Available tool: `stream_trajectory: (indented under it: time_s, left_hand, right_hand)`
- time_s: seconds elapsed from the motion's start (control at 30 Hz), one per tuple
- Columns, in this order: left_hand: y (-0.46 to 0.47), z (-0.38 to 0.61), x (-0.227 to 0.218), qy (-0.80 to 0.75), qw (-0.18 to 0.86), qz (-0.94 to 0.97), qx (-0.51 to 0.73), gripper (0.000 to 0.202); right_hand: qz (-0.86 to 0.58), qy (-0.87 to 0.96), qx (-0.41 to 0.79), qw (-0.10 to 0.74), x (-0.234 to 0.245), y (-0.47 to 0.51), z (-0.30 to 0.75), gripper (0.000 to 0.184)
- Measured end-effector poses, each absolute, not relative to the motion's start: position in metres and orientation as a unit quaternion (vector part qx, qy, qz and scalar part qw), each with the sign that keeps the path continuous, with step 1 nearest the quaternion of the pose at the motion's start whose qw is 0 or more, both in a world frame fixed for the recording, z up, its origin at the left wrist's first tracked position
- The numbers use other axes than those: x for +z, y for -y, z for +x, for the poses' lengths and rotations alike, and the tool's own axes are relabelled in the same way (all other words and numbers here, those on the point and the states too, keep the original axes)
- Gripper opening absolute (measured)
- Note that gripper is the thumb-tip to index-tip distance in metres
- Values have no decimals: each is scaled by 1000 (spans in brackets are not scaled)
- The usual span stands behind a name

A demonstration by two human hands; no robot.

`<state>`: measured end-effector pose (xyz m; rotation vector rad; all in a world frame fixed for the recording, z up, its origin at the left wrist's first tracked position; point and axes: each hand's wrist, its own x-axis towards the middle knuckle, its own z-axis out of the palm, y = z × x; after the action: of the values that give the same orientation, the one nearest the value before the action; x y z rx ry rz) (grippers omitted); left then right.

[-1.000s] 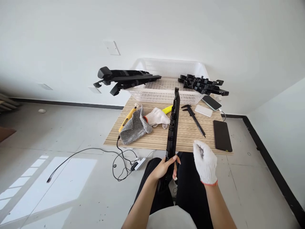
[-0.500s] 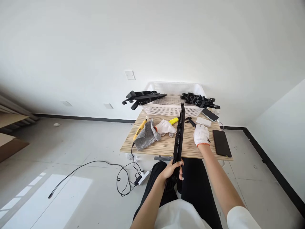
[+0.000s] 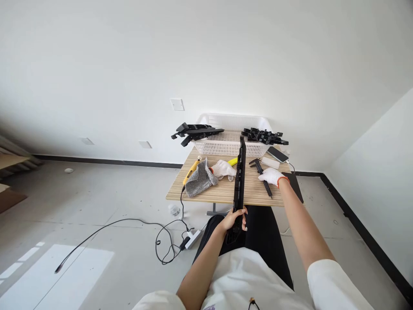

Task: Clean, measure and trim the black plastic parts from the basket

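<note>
My bare left hand (image 3: 235,218) is closed around the lower end of a long black plastic part (image 3: 239,181). The part stands nearly upright over my lap, its top in front of the basket's front wall. My right hand (image 3: 271,176), in a white knitted glove with an orange cuff, is at the right of the table. Its fingertips are closed on the middle of a black caliper (image 3: 267,187), whose jaws point away from me. Just beyond that hand lies a white box-like block (image 3: 270,162).
A white plastic basket (image 3: 216,149) holds black plastic parts (image 3: 196,131) at left and more (image 3: 264,136) at right. On the table (image 3: 213,197) are a yellow corded tool (image 3: 191,170), grey cloth (image 3: 200,180), white glove (image 3: 222,169), phone (image 3: 278,154) and dark tablet-like slab (image 3: 297,188). Cables (image 3: 135,218) cross the floor.
My right hand has turned and now sits at the caliper's right side, showing more of it. The caliper has swung to point more towards me. My left hand keeps its hold; the view has shifted slightly.
</note>
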<state>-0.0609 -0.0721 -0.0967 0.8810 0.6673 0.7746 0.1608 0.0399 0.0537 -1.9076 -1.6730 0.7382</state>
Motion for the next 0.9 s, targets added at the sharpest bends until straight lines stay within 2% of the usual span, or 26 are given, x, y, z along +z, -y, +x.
stream_trajectory:
  time_s: [0.27, 0.4, 0.63, 0.8, 0.9]
  left_hand:
    - [72, -62, -98, -302, 779, 416, 360, 48]
    - [71, -64, -101, -300, 787, 412, 348, 47]
    - [78, -66, -108, -306, 795, 415, 320, 46]
    - [86, -64, -110, -300, 798, 415, 317, 47]
    - [92, -65, -114, -302, 797, 412, 321, 46]
  right_hand:
    - [-606, 533, 438, 395, 19, -40, 176, 28]
    - [-547, 497, 513, 436, 1, -37, 174, 23]
    - [-470, 441, 616, 453, 6, -27, 170, 34]
    - [-539, 457, 590, 390, 15, -26, 166, 64]
    - [-565, 479, 555, 378, 17, -24, 160, 66]
